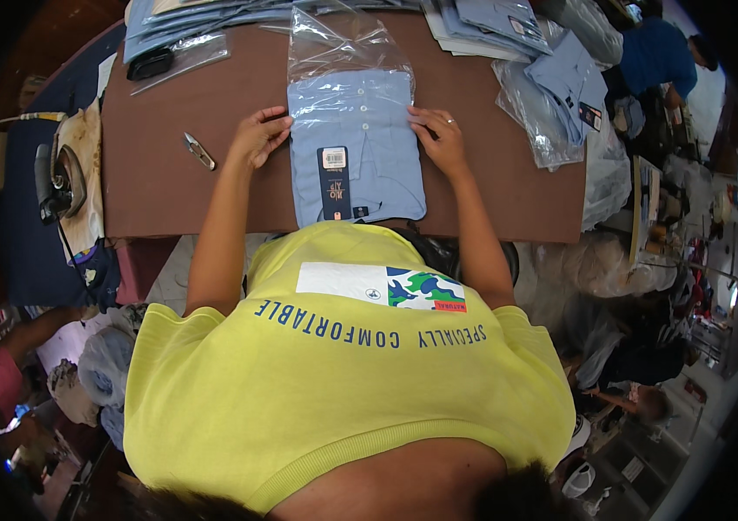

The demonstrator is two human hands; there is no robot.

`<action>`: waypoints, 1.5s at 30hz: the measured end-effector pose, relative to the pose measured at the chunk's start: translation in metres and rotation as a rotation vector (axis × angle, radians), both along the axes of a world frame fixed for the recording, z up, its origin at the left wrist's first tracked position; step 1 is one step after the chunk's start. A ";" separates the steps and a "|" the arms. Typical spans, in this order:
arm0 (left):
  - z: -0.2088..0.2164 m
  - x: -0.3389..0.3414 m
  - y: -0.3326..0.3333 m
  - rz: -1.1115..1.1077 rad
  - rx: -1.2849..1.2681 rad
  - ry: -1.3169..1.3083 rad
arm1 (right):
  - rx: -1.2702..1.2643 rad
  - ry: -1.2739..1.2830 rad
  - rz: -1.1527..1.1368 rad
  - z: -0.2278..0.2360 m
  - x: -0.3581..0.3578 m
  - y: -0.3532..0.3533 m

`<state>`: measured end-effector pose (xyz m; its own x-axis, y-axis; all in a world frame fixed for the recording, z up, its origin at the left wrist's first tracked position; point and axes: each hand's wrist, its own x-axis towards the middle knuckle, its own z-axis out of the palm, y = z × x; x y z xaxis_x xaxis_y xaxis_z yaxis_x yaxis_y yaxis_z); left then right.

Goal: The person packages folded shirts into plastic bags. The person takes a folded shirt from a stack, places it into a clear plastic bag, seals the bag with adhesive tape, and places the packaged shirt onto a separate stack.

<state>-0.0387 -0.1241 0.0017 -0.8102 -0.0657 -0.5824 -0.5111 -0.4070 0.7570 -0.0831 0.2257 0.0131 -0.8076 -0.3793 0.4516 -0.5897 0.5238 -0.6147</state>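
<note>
A folded light-blue shirt lies on the brown table in front of me, its far part inside a clear plastic bag. The rest of the bag stretches flat and wrinkled beyond the shirt. A dark hang tag with a white sticker rests on the shirt's near half, and white buttons run down the middle. At the left edge, my left hand pinches the bag's side between thumb and fingers. Opposite it, my right hand, with a ring, pinches the right side. Exactly how much film each hand grips is hard to see.
Small thread snips lie on the brown table to the left. Folded blue shirts are stacked along the far edge; a bagged shirt sits at the right. An iron stands on a scorched cloth at far left. Other people work nearby.
</note>
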 end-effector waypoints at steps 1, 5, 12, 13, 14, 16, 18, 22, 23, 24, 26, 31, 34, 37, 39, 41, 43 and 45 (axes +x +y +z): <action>0.002 0.004 0.003 -0.011 -0.011 0.010 | -0.004 -0.017 -0.002 0.001 0.002 0.002; 0.010 0.026 0.012 -0.033 -0.081 -0.005 | 0.033 -0.062 -0.002 0.004 0.016 0.010; 0.022 0.071 0.028 -0.101 -0.120 -0.052 | -0.014 -0.172 -0.010 0.004 0.060 0.025; 0.022 0.078 0.031 -0.102 -0.112 -0.057 | -0.014 -0.187 -0.015 0.003 0.066 0.028; 0.022 0.084 0.034 -0.103 -0.103 -0.062 | -0.013 -0.202 -0.021 0.002 0.072 0.030; 0.023 0.096 0.039 -0.108 -0.107 -0.059 | -0.009 -0.202 -0.029 0.002 0.084 0.034; 0.019 0.105 0.039 -0.130 -0.114 -0.040 | -0.022 -0.204 -0.043 0.003 0.095 0.037; 0.009 0.111 0.039 -0.091 -0.150 0.069 | -0.093 -0.216 -0.144 0.002 0.108 0.030; 0.008 0.108 0.039 -0.072 -0.155 0.079 | -0.113 -0.220 -0.187 0.000 0.109 0.026; 0.008 0.104 0.037 -0.053 -0.160 0.089 | -0.158 -0.293 -0.190 -0.004 0.108 0.023; 0.006 0.093 0.030 0.009 -0.110 0.075 | -0.248 -0.436 -0.198 -0.014 0.099 0.018; 0.003 0.094 0.004 -0.049 -0.183 0.042 | -0.335 -0.466 -0.148 -0.020 0.087 0.000; -0.006 0.111 0.005 -0.238 -0.885 0.440 | -0.131 -0.291 -0.110 -0.021 0.092 0.007; 0.046 0.128 0.033 -0.498 -1.084 0.694 | 0.125 -0.144 0.027 0.000 0.102 0.018; 0.046 0.137 0.039 -0.707 -1.179 0.757 | 0.265 -0.136 0.131 0.014 0.108 0.021; 0.046 0.140 0.046 -0.774 -1.281 0.745 | 0.394 -0.150 0.207 0.020 0.111 0.023; 0.046 0.142 0.051 -0.799 -1.333 0.745 | 0.477 -0.156 0.223 0.022 0.111 0.020; 0.045 0.144 0.055 -0.781 -1.337 0.756 | 0.523 -0.163 0.233 0.025 0.112 0.016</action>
